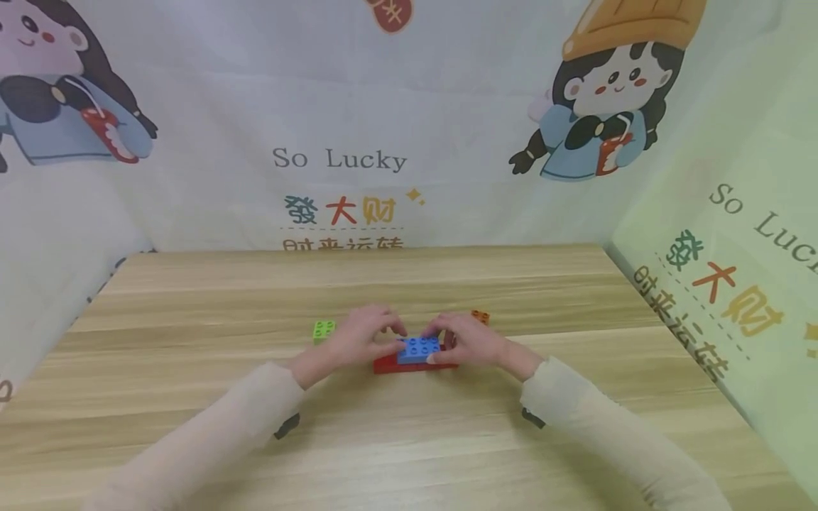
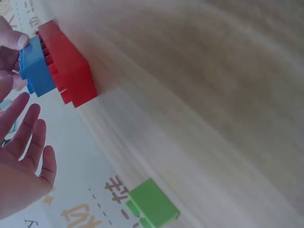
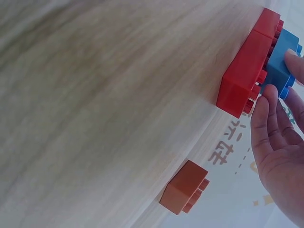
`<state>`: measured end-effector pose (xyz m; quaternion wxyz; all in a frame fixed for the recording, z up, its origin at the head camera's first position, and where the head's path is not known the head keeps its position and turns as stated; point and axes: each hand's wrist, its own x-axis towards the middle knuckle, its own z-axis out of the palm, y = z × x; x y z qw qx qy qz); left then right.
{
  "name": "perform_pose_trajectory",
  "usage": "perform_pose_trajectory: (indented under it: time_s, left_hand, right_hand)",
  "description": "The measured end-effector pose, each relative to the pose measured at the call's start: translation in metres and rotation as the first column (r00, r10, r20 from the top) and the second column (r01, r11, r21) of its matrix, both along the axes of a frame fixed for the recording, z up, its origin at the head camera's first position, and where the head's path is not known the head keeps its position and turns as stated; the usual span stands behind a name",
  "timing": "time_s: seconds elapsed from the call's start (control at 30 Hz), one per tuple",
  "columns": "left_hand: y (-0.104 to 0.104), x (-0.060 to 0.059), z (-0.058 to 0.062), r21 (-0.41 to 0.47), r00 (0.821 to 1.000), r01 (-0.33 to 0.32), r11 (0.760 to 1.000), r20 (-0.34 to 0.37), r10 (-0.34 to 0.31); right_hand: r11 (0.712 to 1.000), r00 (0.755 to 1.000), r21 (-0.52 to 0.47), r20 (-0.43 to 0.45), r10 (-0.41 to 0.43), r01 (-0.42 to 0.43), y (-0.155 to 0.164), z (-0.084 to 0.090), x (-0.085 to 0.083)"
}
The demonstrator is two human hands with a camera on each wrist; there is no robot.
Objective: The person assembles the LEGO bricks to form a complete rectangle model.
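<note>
Blue brick (image 1: 418,348): stacked with studs up on a longer red brick (image 1: 390,366), in the middle of the wooden table (image 1: 409,440). From the right wrist view, not yet pressed fully down; red studs visible in the gap.

Right hand (image 1: 469,341): at 3 o'clock of the blue brick, pinching its end between thumb on the near edge and fingertips on the far edge. Left hand (image 1: 364,337): at 9 o'clock, fingers straight and spread in the wrist view, only touching the brick end, not closed around it.

Probably hard moulded plastic: light, stiff, not fragile, but smooth and a little slippery on the side walls. Best taken on the two short ends or the long flat sides, not on the studs. Likely to slide on the table together with the red brick when pushed sideways, so better pressed straight down.

Green brick (image 1: 323,329) at 10 o'clock of the left hand, orange brick (image 1: 481,316) at 1 o'clock of the right hand, both apart from the stack.
</note>
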<state>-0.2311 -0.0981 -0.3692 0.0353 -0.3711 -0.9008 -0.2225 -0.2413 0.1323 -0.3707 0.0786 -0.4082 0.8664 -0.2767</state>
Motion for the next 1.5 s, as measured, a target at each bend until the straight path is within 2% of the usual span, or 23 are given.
perform_pose_trajectory:
  time_s: [0.27,0.63,1.03,1.37,1.5]
  left_hand:
    - [0.0017,0.0004,-0.0051,0.015,0.999,-0.010,1.000,0.045,0.009]
    - [0.0001,0.0005,-0.0058,0.078,0.992,0.023,0.997,0.119,-0.033]
    - [0.0000,0.0011,-0.0057,0.034,0.992,0.038,0.999,0.117,-0.041]
    - [0.0009,-0.0002,-0.0045,0.071,0.977,0.034,0.997,0.210,-0.048]
    - [0.0010,0.0000,-0.0047,0.084,0.969,0.041,0.996,0.241,-0.060]
  right_hand:
    - [1.000,1.000,-0.015,0.018,0.012,-0.012,-0.0010,-0.0034,-0.0006]
    - [0.999,1.000,-0.030,0.009,0.011,-0.011,-0.0004,-0.0051,-0.0003]
    - [1.000,1.000,-0.028,0.006,0.002,-0.002,-0.0011,-0.0041,0.0025]
    - [0.999,1.000,-0.035,0.006,-0.009,0.009,0.0013,-0.0050,-0.0002]
    - [0.998,0.999,-0.055,0.036,-0.008,0.010,0.0027,-0.0065,0.0001]
